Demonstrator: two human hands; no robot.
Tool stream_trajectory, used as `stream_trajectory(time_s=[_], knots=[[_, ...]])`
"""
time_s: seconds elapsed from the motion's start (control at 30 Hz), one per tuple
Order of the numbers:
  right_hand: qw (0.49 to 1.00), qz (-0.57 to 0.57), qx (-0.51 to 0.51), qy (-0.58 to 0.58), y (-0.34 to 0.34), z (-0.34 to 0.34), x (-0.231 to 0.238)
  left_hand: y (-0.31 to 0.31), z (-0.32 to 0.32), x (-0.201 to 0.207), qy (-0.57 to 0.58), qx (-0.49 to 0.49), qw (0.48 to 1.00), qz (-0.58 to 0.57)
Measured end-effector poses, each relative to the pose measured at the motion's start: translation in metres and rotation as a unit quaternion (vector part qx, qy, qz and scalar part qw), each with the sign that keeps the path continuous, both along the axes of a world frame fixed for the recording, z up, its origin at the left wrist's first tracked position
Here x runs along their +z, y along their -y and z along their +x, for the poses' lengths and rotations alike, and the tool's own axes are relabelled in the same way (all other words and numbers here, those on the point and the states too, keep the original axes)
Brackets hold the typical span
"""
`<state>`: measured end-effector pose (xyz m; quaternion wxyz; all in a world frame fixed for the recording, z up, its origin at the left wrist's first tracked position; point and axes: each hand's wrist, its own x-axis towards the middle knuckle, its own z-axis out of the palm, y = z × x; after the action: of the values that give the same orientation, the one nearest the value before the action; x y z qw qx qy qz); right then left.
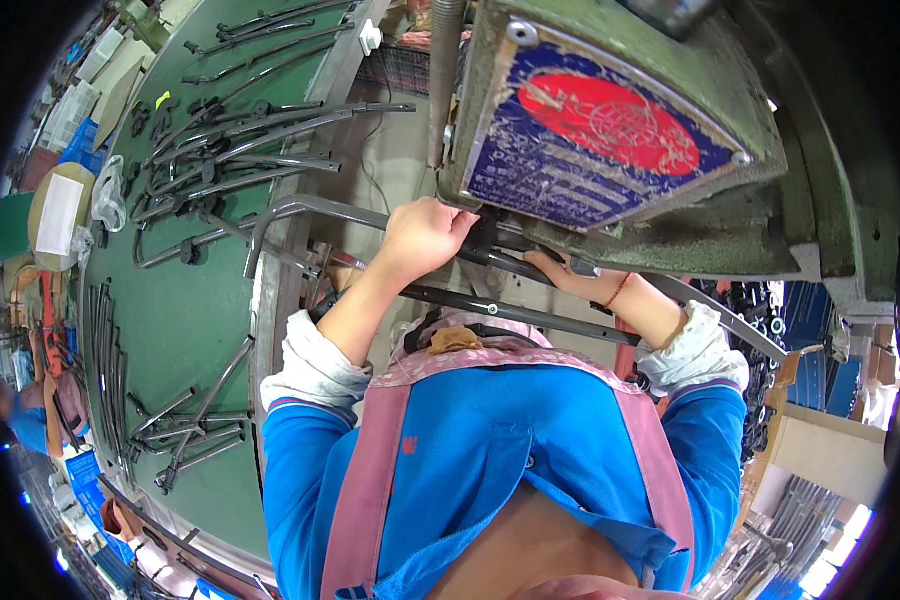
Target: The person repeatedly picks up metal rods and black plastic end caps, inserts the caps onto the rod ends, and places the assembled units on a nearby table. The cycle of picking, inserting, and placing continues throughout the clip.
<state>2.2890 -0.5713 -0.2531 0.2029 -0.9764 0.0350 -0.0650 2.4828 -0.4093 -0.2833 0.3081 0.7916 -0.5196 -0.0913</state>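
Observation:
A dark grey metal tube frame [315, 203] with a bent left end lies across in front of me, beneath the green machine head [625, 130]. My left hand [425, 235] is closed on it beside a black joint piece [480, 238], close to the machine's underside. Further right, my right hand [562, 272] grips the frame near the machine's lower edge; some of its fingers are hidden. A second straight tube [530, 315] runs just above my apron, and I cannot tell whether it belongs to the same frame.
Left of me stands a green-topped table [185, 345] bearing several dark tube parts [220, 160] and a crumpled plastic bag [110, 195]. A threaded rod [445, 80] hangs beside the machine head. Black parts [760, 320] hang at the right. Another person [60, 410] is at far left.

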Motion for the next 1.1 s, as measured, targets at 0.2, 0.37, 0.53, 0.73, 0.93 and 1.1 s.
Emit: stream_trajectory(time_s=[0.2,0.37,0.53,0.73,0.93,1.1], knots=[[0.998,-0.015,-0.020,-0.057,0.005,0.005,-0.024,0.003,0.003,-0.017,0.035,0.018,0.998,0.041],[0.997,-0.018,-0.001,-0.075,0.003,-0.009,-0.031,-0.008,-0.004,0.013,0.011,-0.011,0.993,0.118],[0.996,-0.087,-0.014,-0.029,-0.001,-0.035,-0.027,0.002,-0.009,0.009,-0.041,0.008,0.998,0.051],[0.984,0.011,-0.083,-0.156,-0.003,-0.026,-0.019,-0.014,-0.005,-0.017,-0.023,0.003,0.998,-0.053],[0.998,-0.009,-0.049,-0.047,0.003,-0.030,-0.032,-0.077,0.010,0.019,0.034,-0.107,0.992,-0.048],[0.998,0.010,-0.053,-0.034,-0.001,-0.027,-0.031,-0.092,0.003,0.003,0.217,-0.098,0.971,0.018]])
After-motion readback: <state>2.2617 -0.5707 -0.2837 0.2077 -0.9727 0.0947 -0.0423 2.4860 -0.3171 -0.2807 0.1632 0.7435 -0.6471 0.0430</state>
